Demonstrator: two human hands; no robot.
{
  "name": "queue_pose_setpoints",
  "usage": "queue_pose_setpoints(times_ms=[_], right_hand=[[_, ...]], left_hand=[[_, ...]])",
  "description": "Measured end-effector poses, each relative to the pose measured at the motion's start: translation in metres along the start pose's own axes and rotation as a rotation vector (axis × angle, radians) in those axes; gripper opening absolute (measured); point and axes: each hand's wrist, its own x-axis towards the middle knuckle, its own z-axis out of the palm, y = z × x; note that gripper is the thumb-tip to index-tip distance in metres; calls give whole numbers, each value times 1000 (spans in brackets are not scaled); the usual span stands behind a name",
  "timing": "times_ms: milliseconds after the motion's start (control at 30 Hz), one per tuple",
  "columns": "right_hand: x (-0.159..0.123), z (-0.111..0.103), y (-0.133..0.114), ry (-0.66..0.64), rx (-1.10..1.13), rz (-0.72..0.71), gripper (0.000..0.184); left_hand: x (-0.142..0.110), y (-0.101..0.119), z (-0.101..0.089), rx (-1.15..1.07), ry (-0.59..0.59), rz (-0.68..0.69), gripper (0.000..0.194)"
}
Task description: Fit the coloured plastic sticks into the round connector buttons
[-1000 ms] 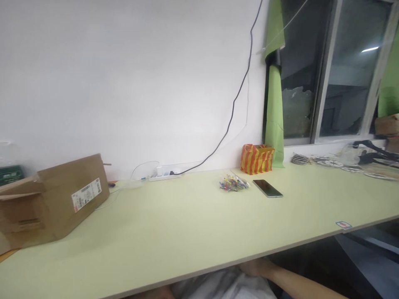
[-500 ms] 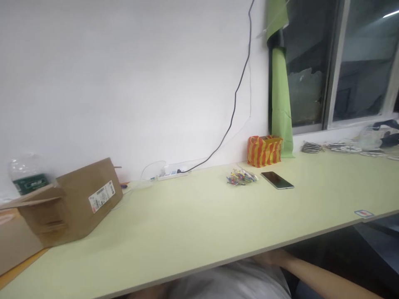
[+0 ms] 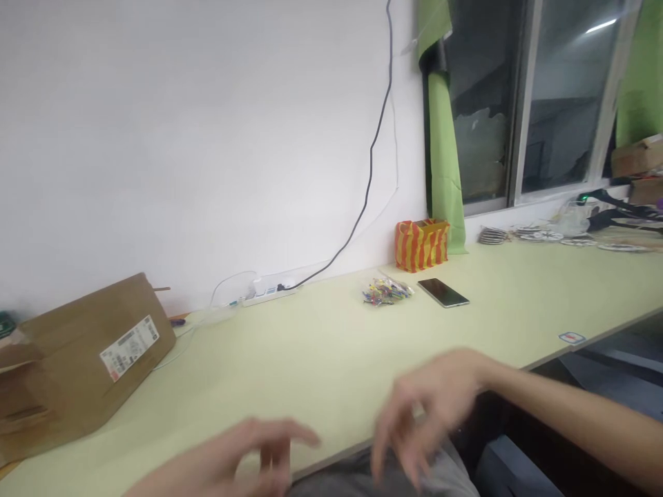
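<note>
My left hand (image 3: pixel 243 455) is over the near edge of the pale green table (image 3: pixel 290 366), its index finger stretched out and nothing held. To its right my right hand (image 3: pixel 425 407) hangs above the same edge, blurred, with fingers apart and bent downward; it holds nothing. Beyond the hands lies a clear bag of small multicoloured pieces (image 3: pixel 387 292). Beside that bag a dark-screened phone (image 3: pixel 443 293) rests flat. A red and yellow striped bag (image 3: pixel 421 246) stands behind them against the wall.
A cardboard box (image 3: pixel 93 359) with a label sits at the left. A white power strip (image 3: pixel 269 291) with a black cable (image 3: pixel 369 172) lies by the wall. Several flat round pieces (image 3: pixel 539 235) are at the far right, below the window. A sticker (image 3: pixel 572 337) marks the right front edge.
Both hands have come up from below the table edge into view over it. The camera view has shifted slightly. The things on the table stay in place.
</note>
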Motion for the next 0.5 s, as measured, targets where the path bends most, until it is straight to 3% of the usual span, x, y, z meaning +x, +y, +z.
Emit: queue_pose_setpoints(times_ms=[33,133,200,233,267,333,433,500], right_hand=[[0,-31,1,168,-48,6,34],[14,-103,28,958,-512,280,38],[31,-123,57,1153,-780,265,64],[39,-124,71,1138,-817,240,75],[45,-121,83,1092,-849,212,74],[53,-107,103,857,-1094,96,62],[54,-82,117,651,-1173,-2,43],[52,-71,121,656,-1025,-16,36]], left_hand=[[25,-3,-16,70,6,-31,43],[109,-36,-52,468,169,-15,35],[148,-74,-63,605,248,-52,31],[158,-94,-64,584,300,-73,32],[163,-112,-62,534,350,-104,32],[156,-140,-55,384,490,-181,26],[130,-154,-43,241,564,-218,18],[116,-151,-38,201,537,-237,16]])
